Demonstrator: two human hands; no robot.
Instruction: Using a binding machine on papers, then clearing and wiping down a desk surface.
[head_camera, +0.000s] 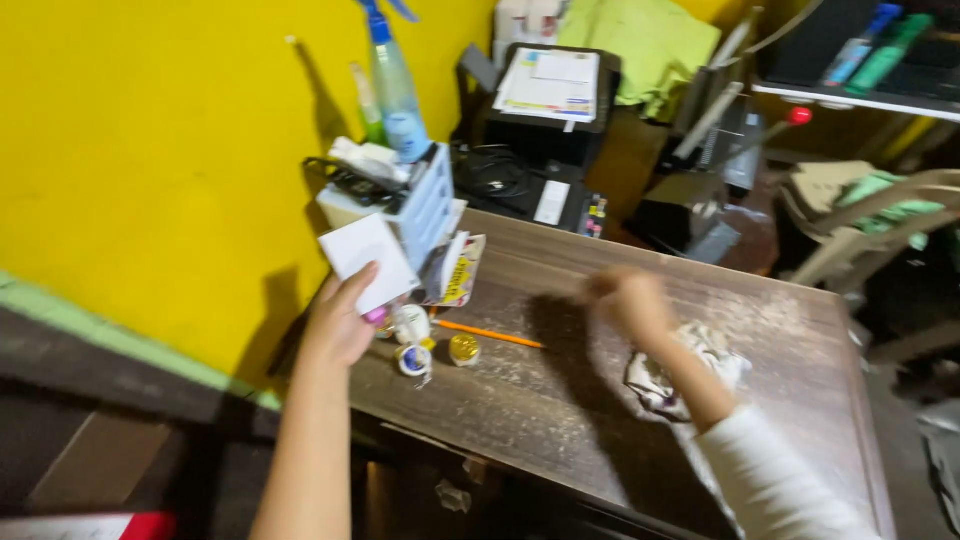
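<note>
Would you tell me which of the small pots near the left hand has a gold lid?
The gold-lidded pot lies nearest the orange pencil; the white pot beside it and the taller white bottle have pale tops.

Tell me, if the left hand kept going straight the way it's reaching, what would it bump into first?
Probably the small white drawer unit: the left hand, holding a white card, points up toward it. Depth is hard to judge.
</note>
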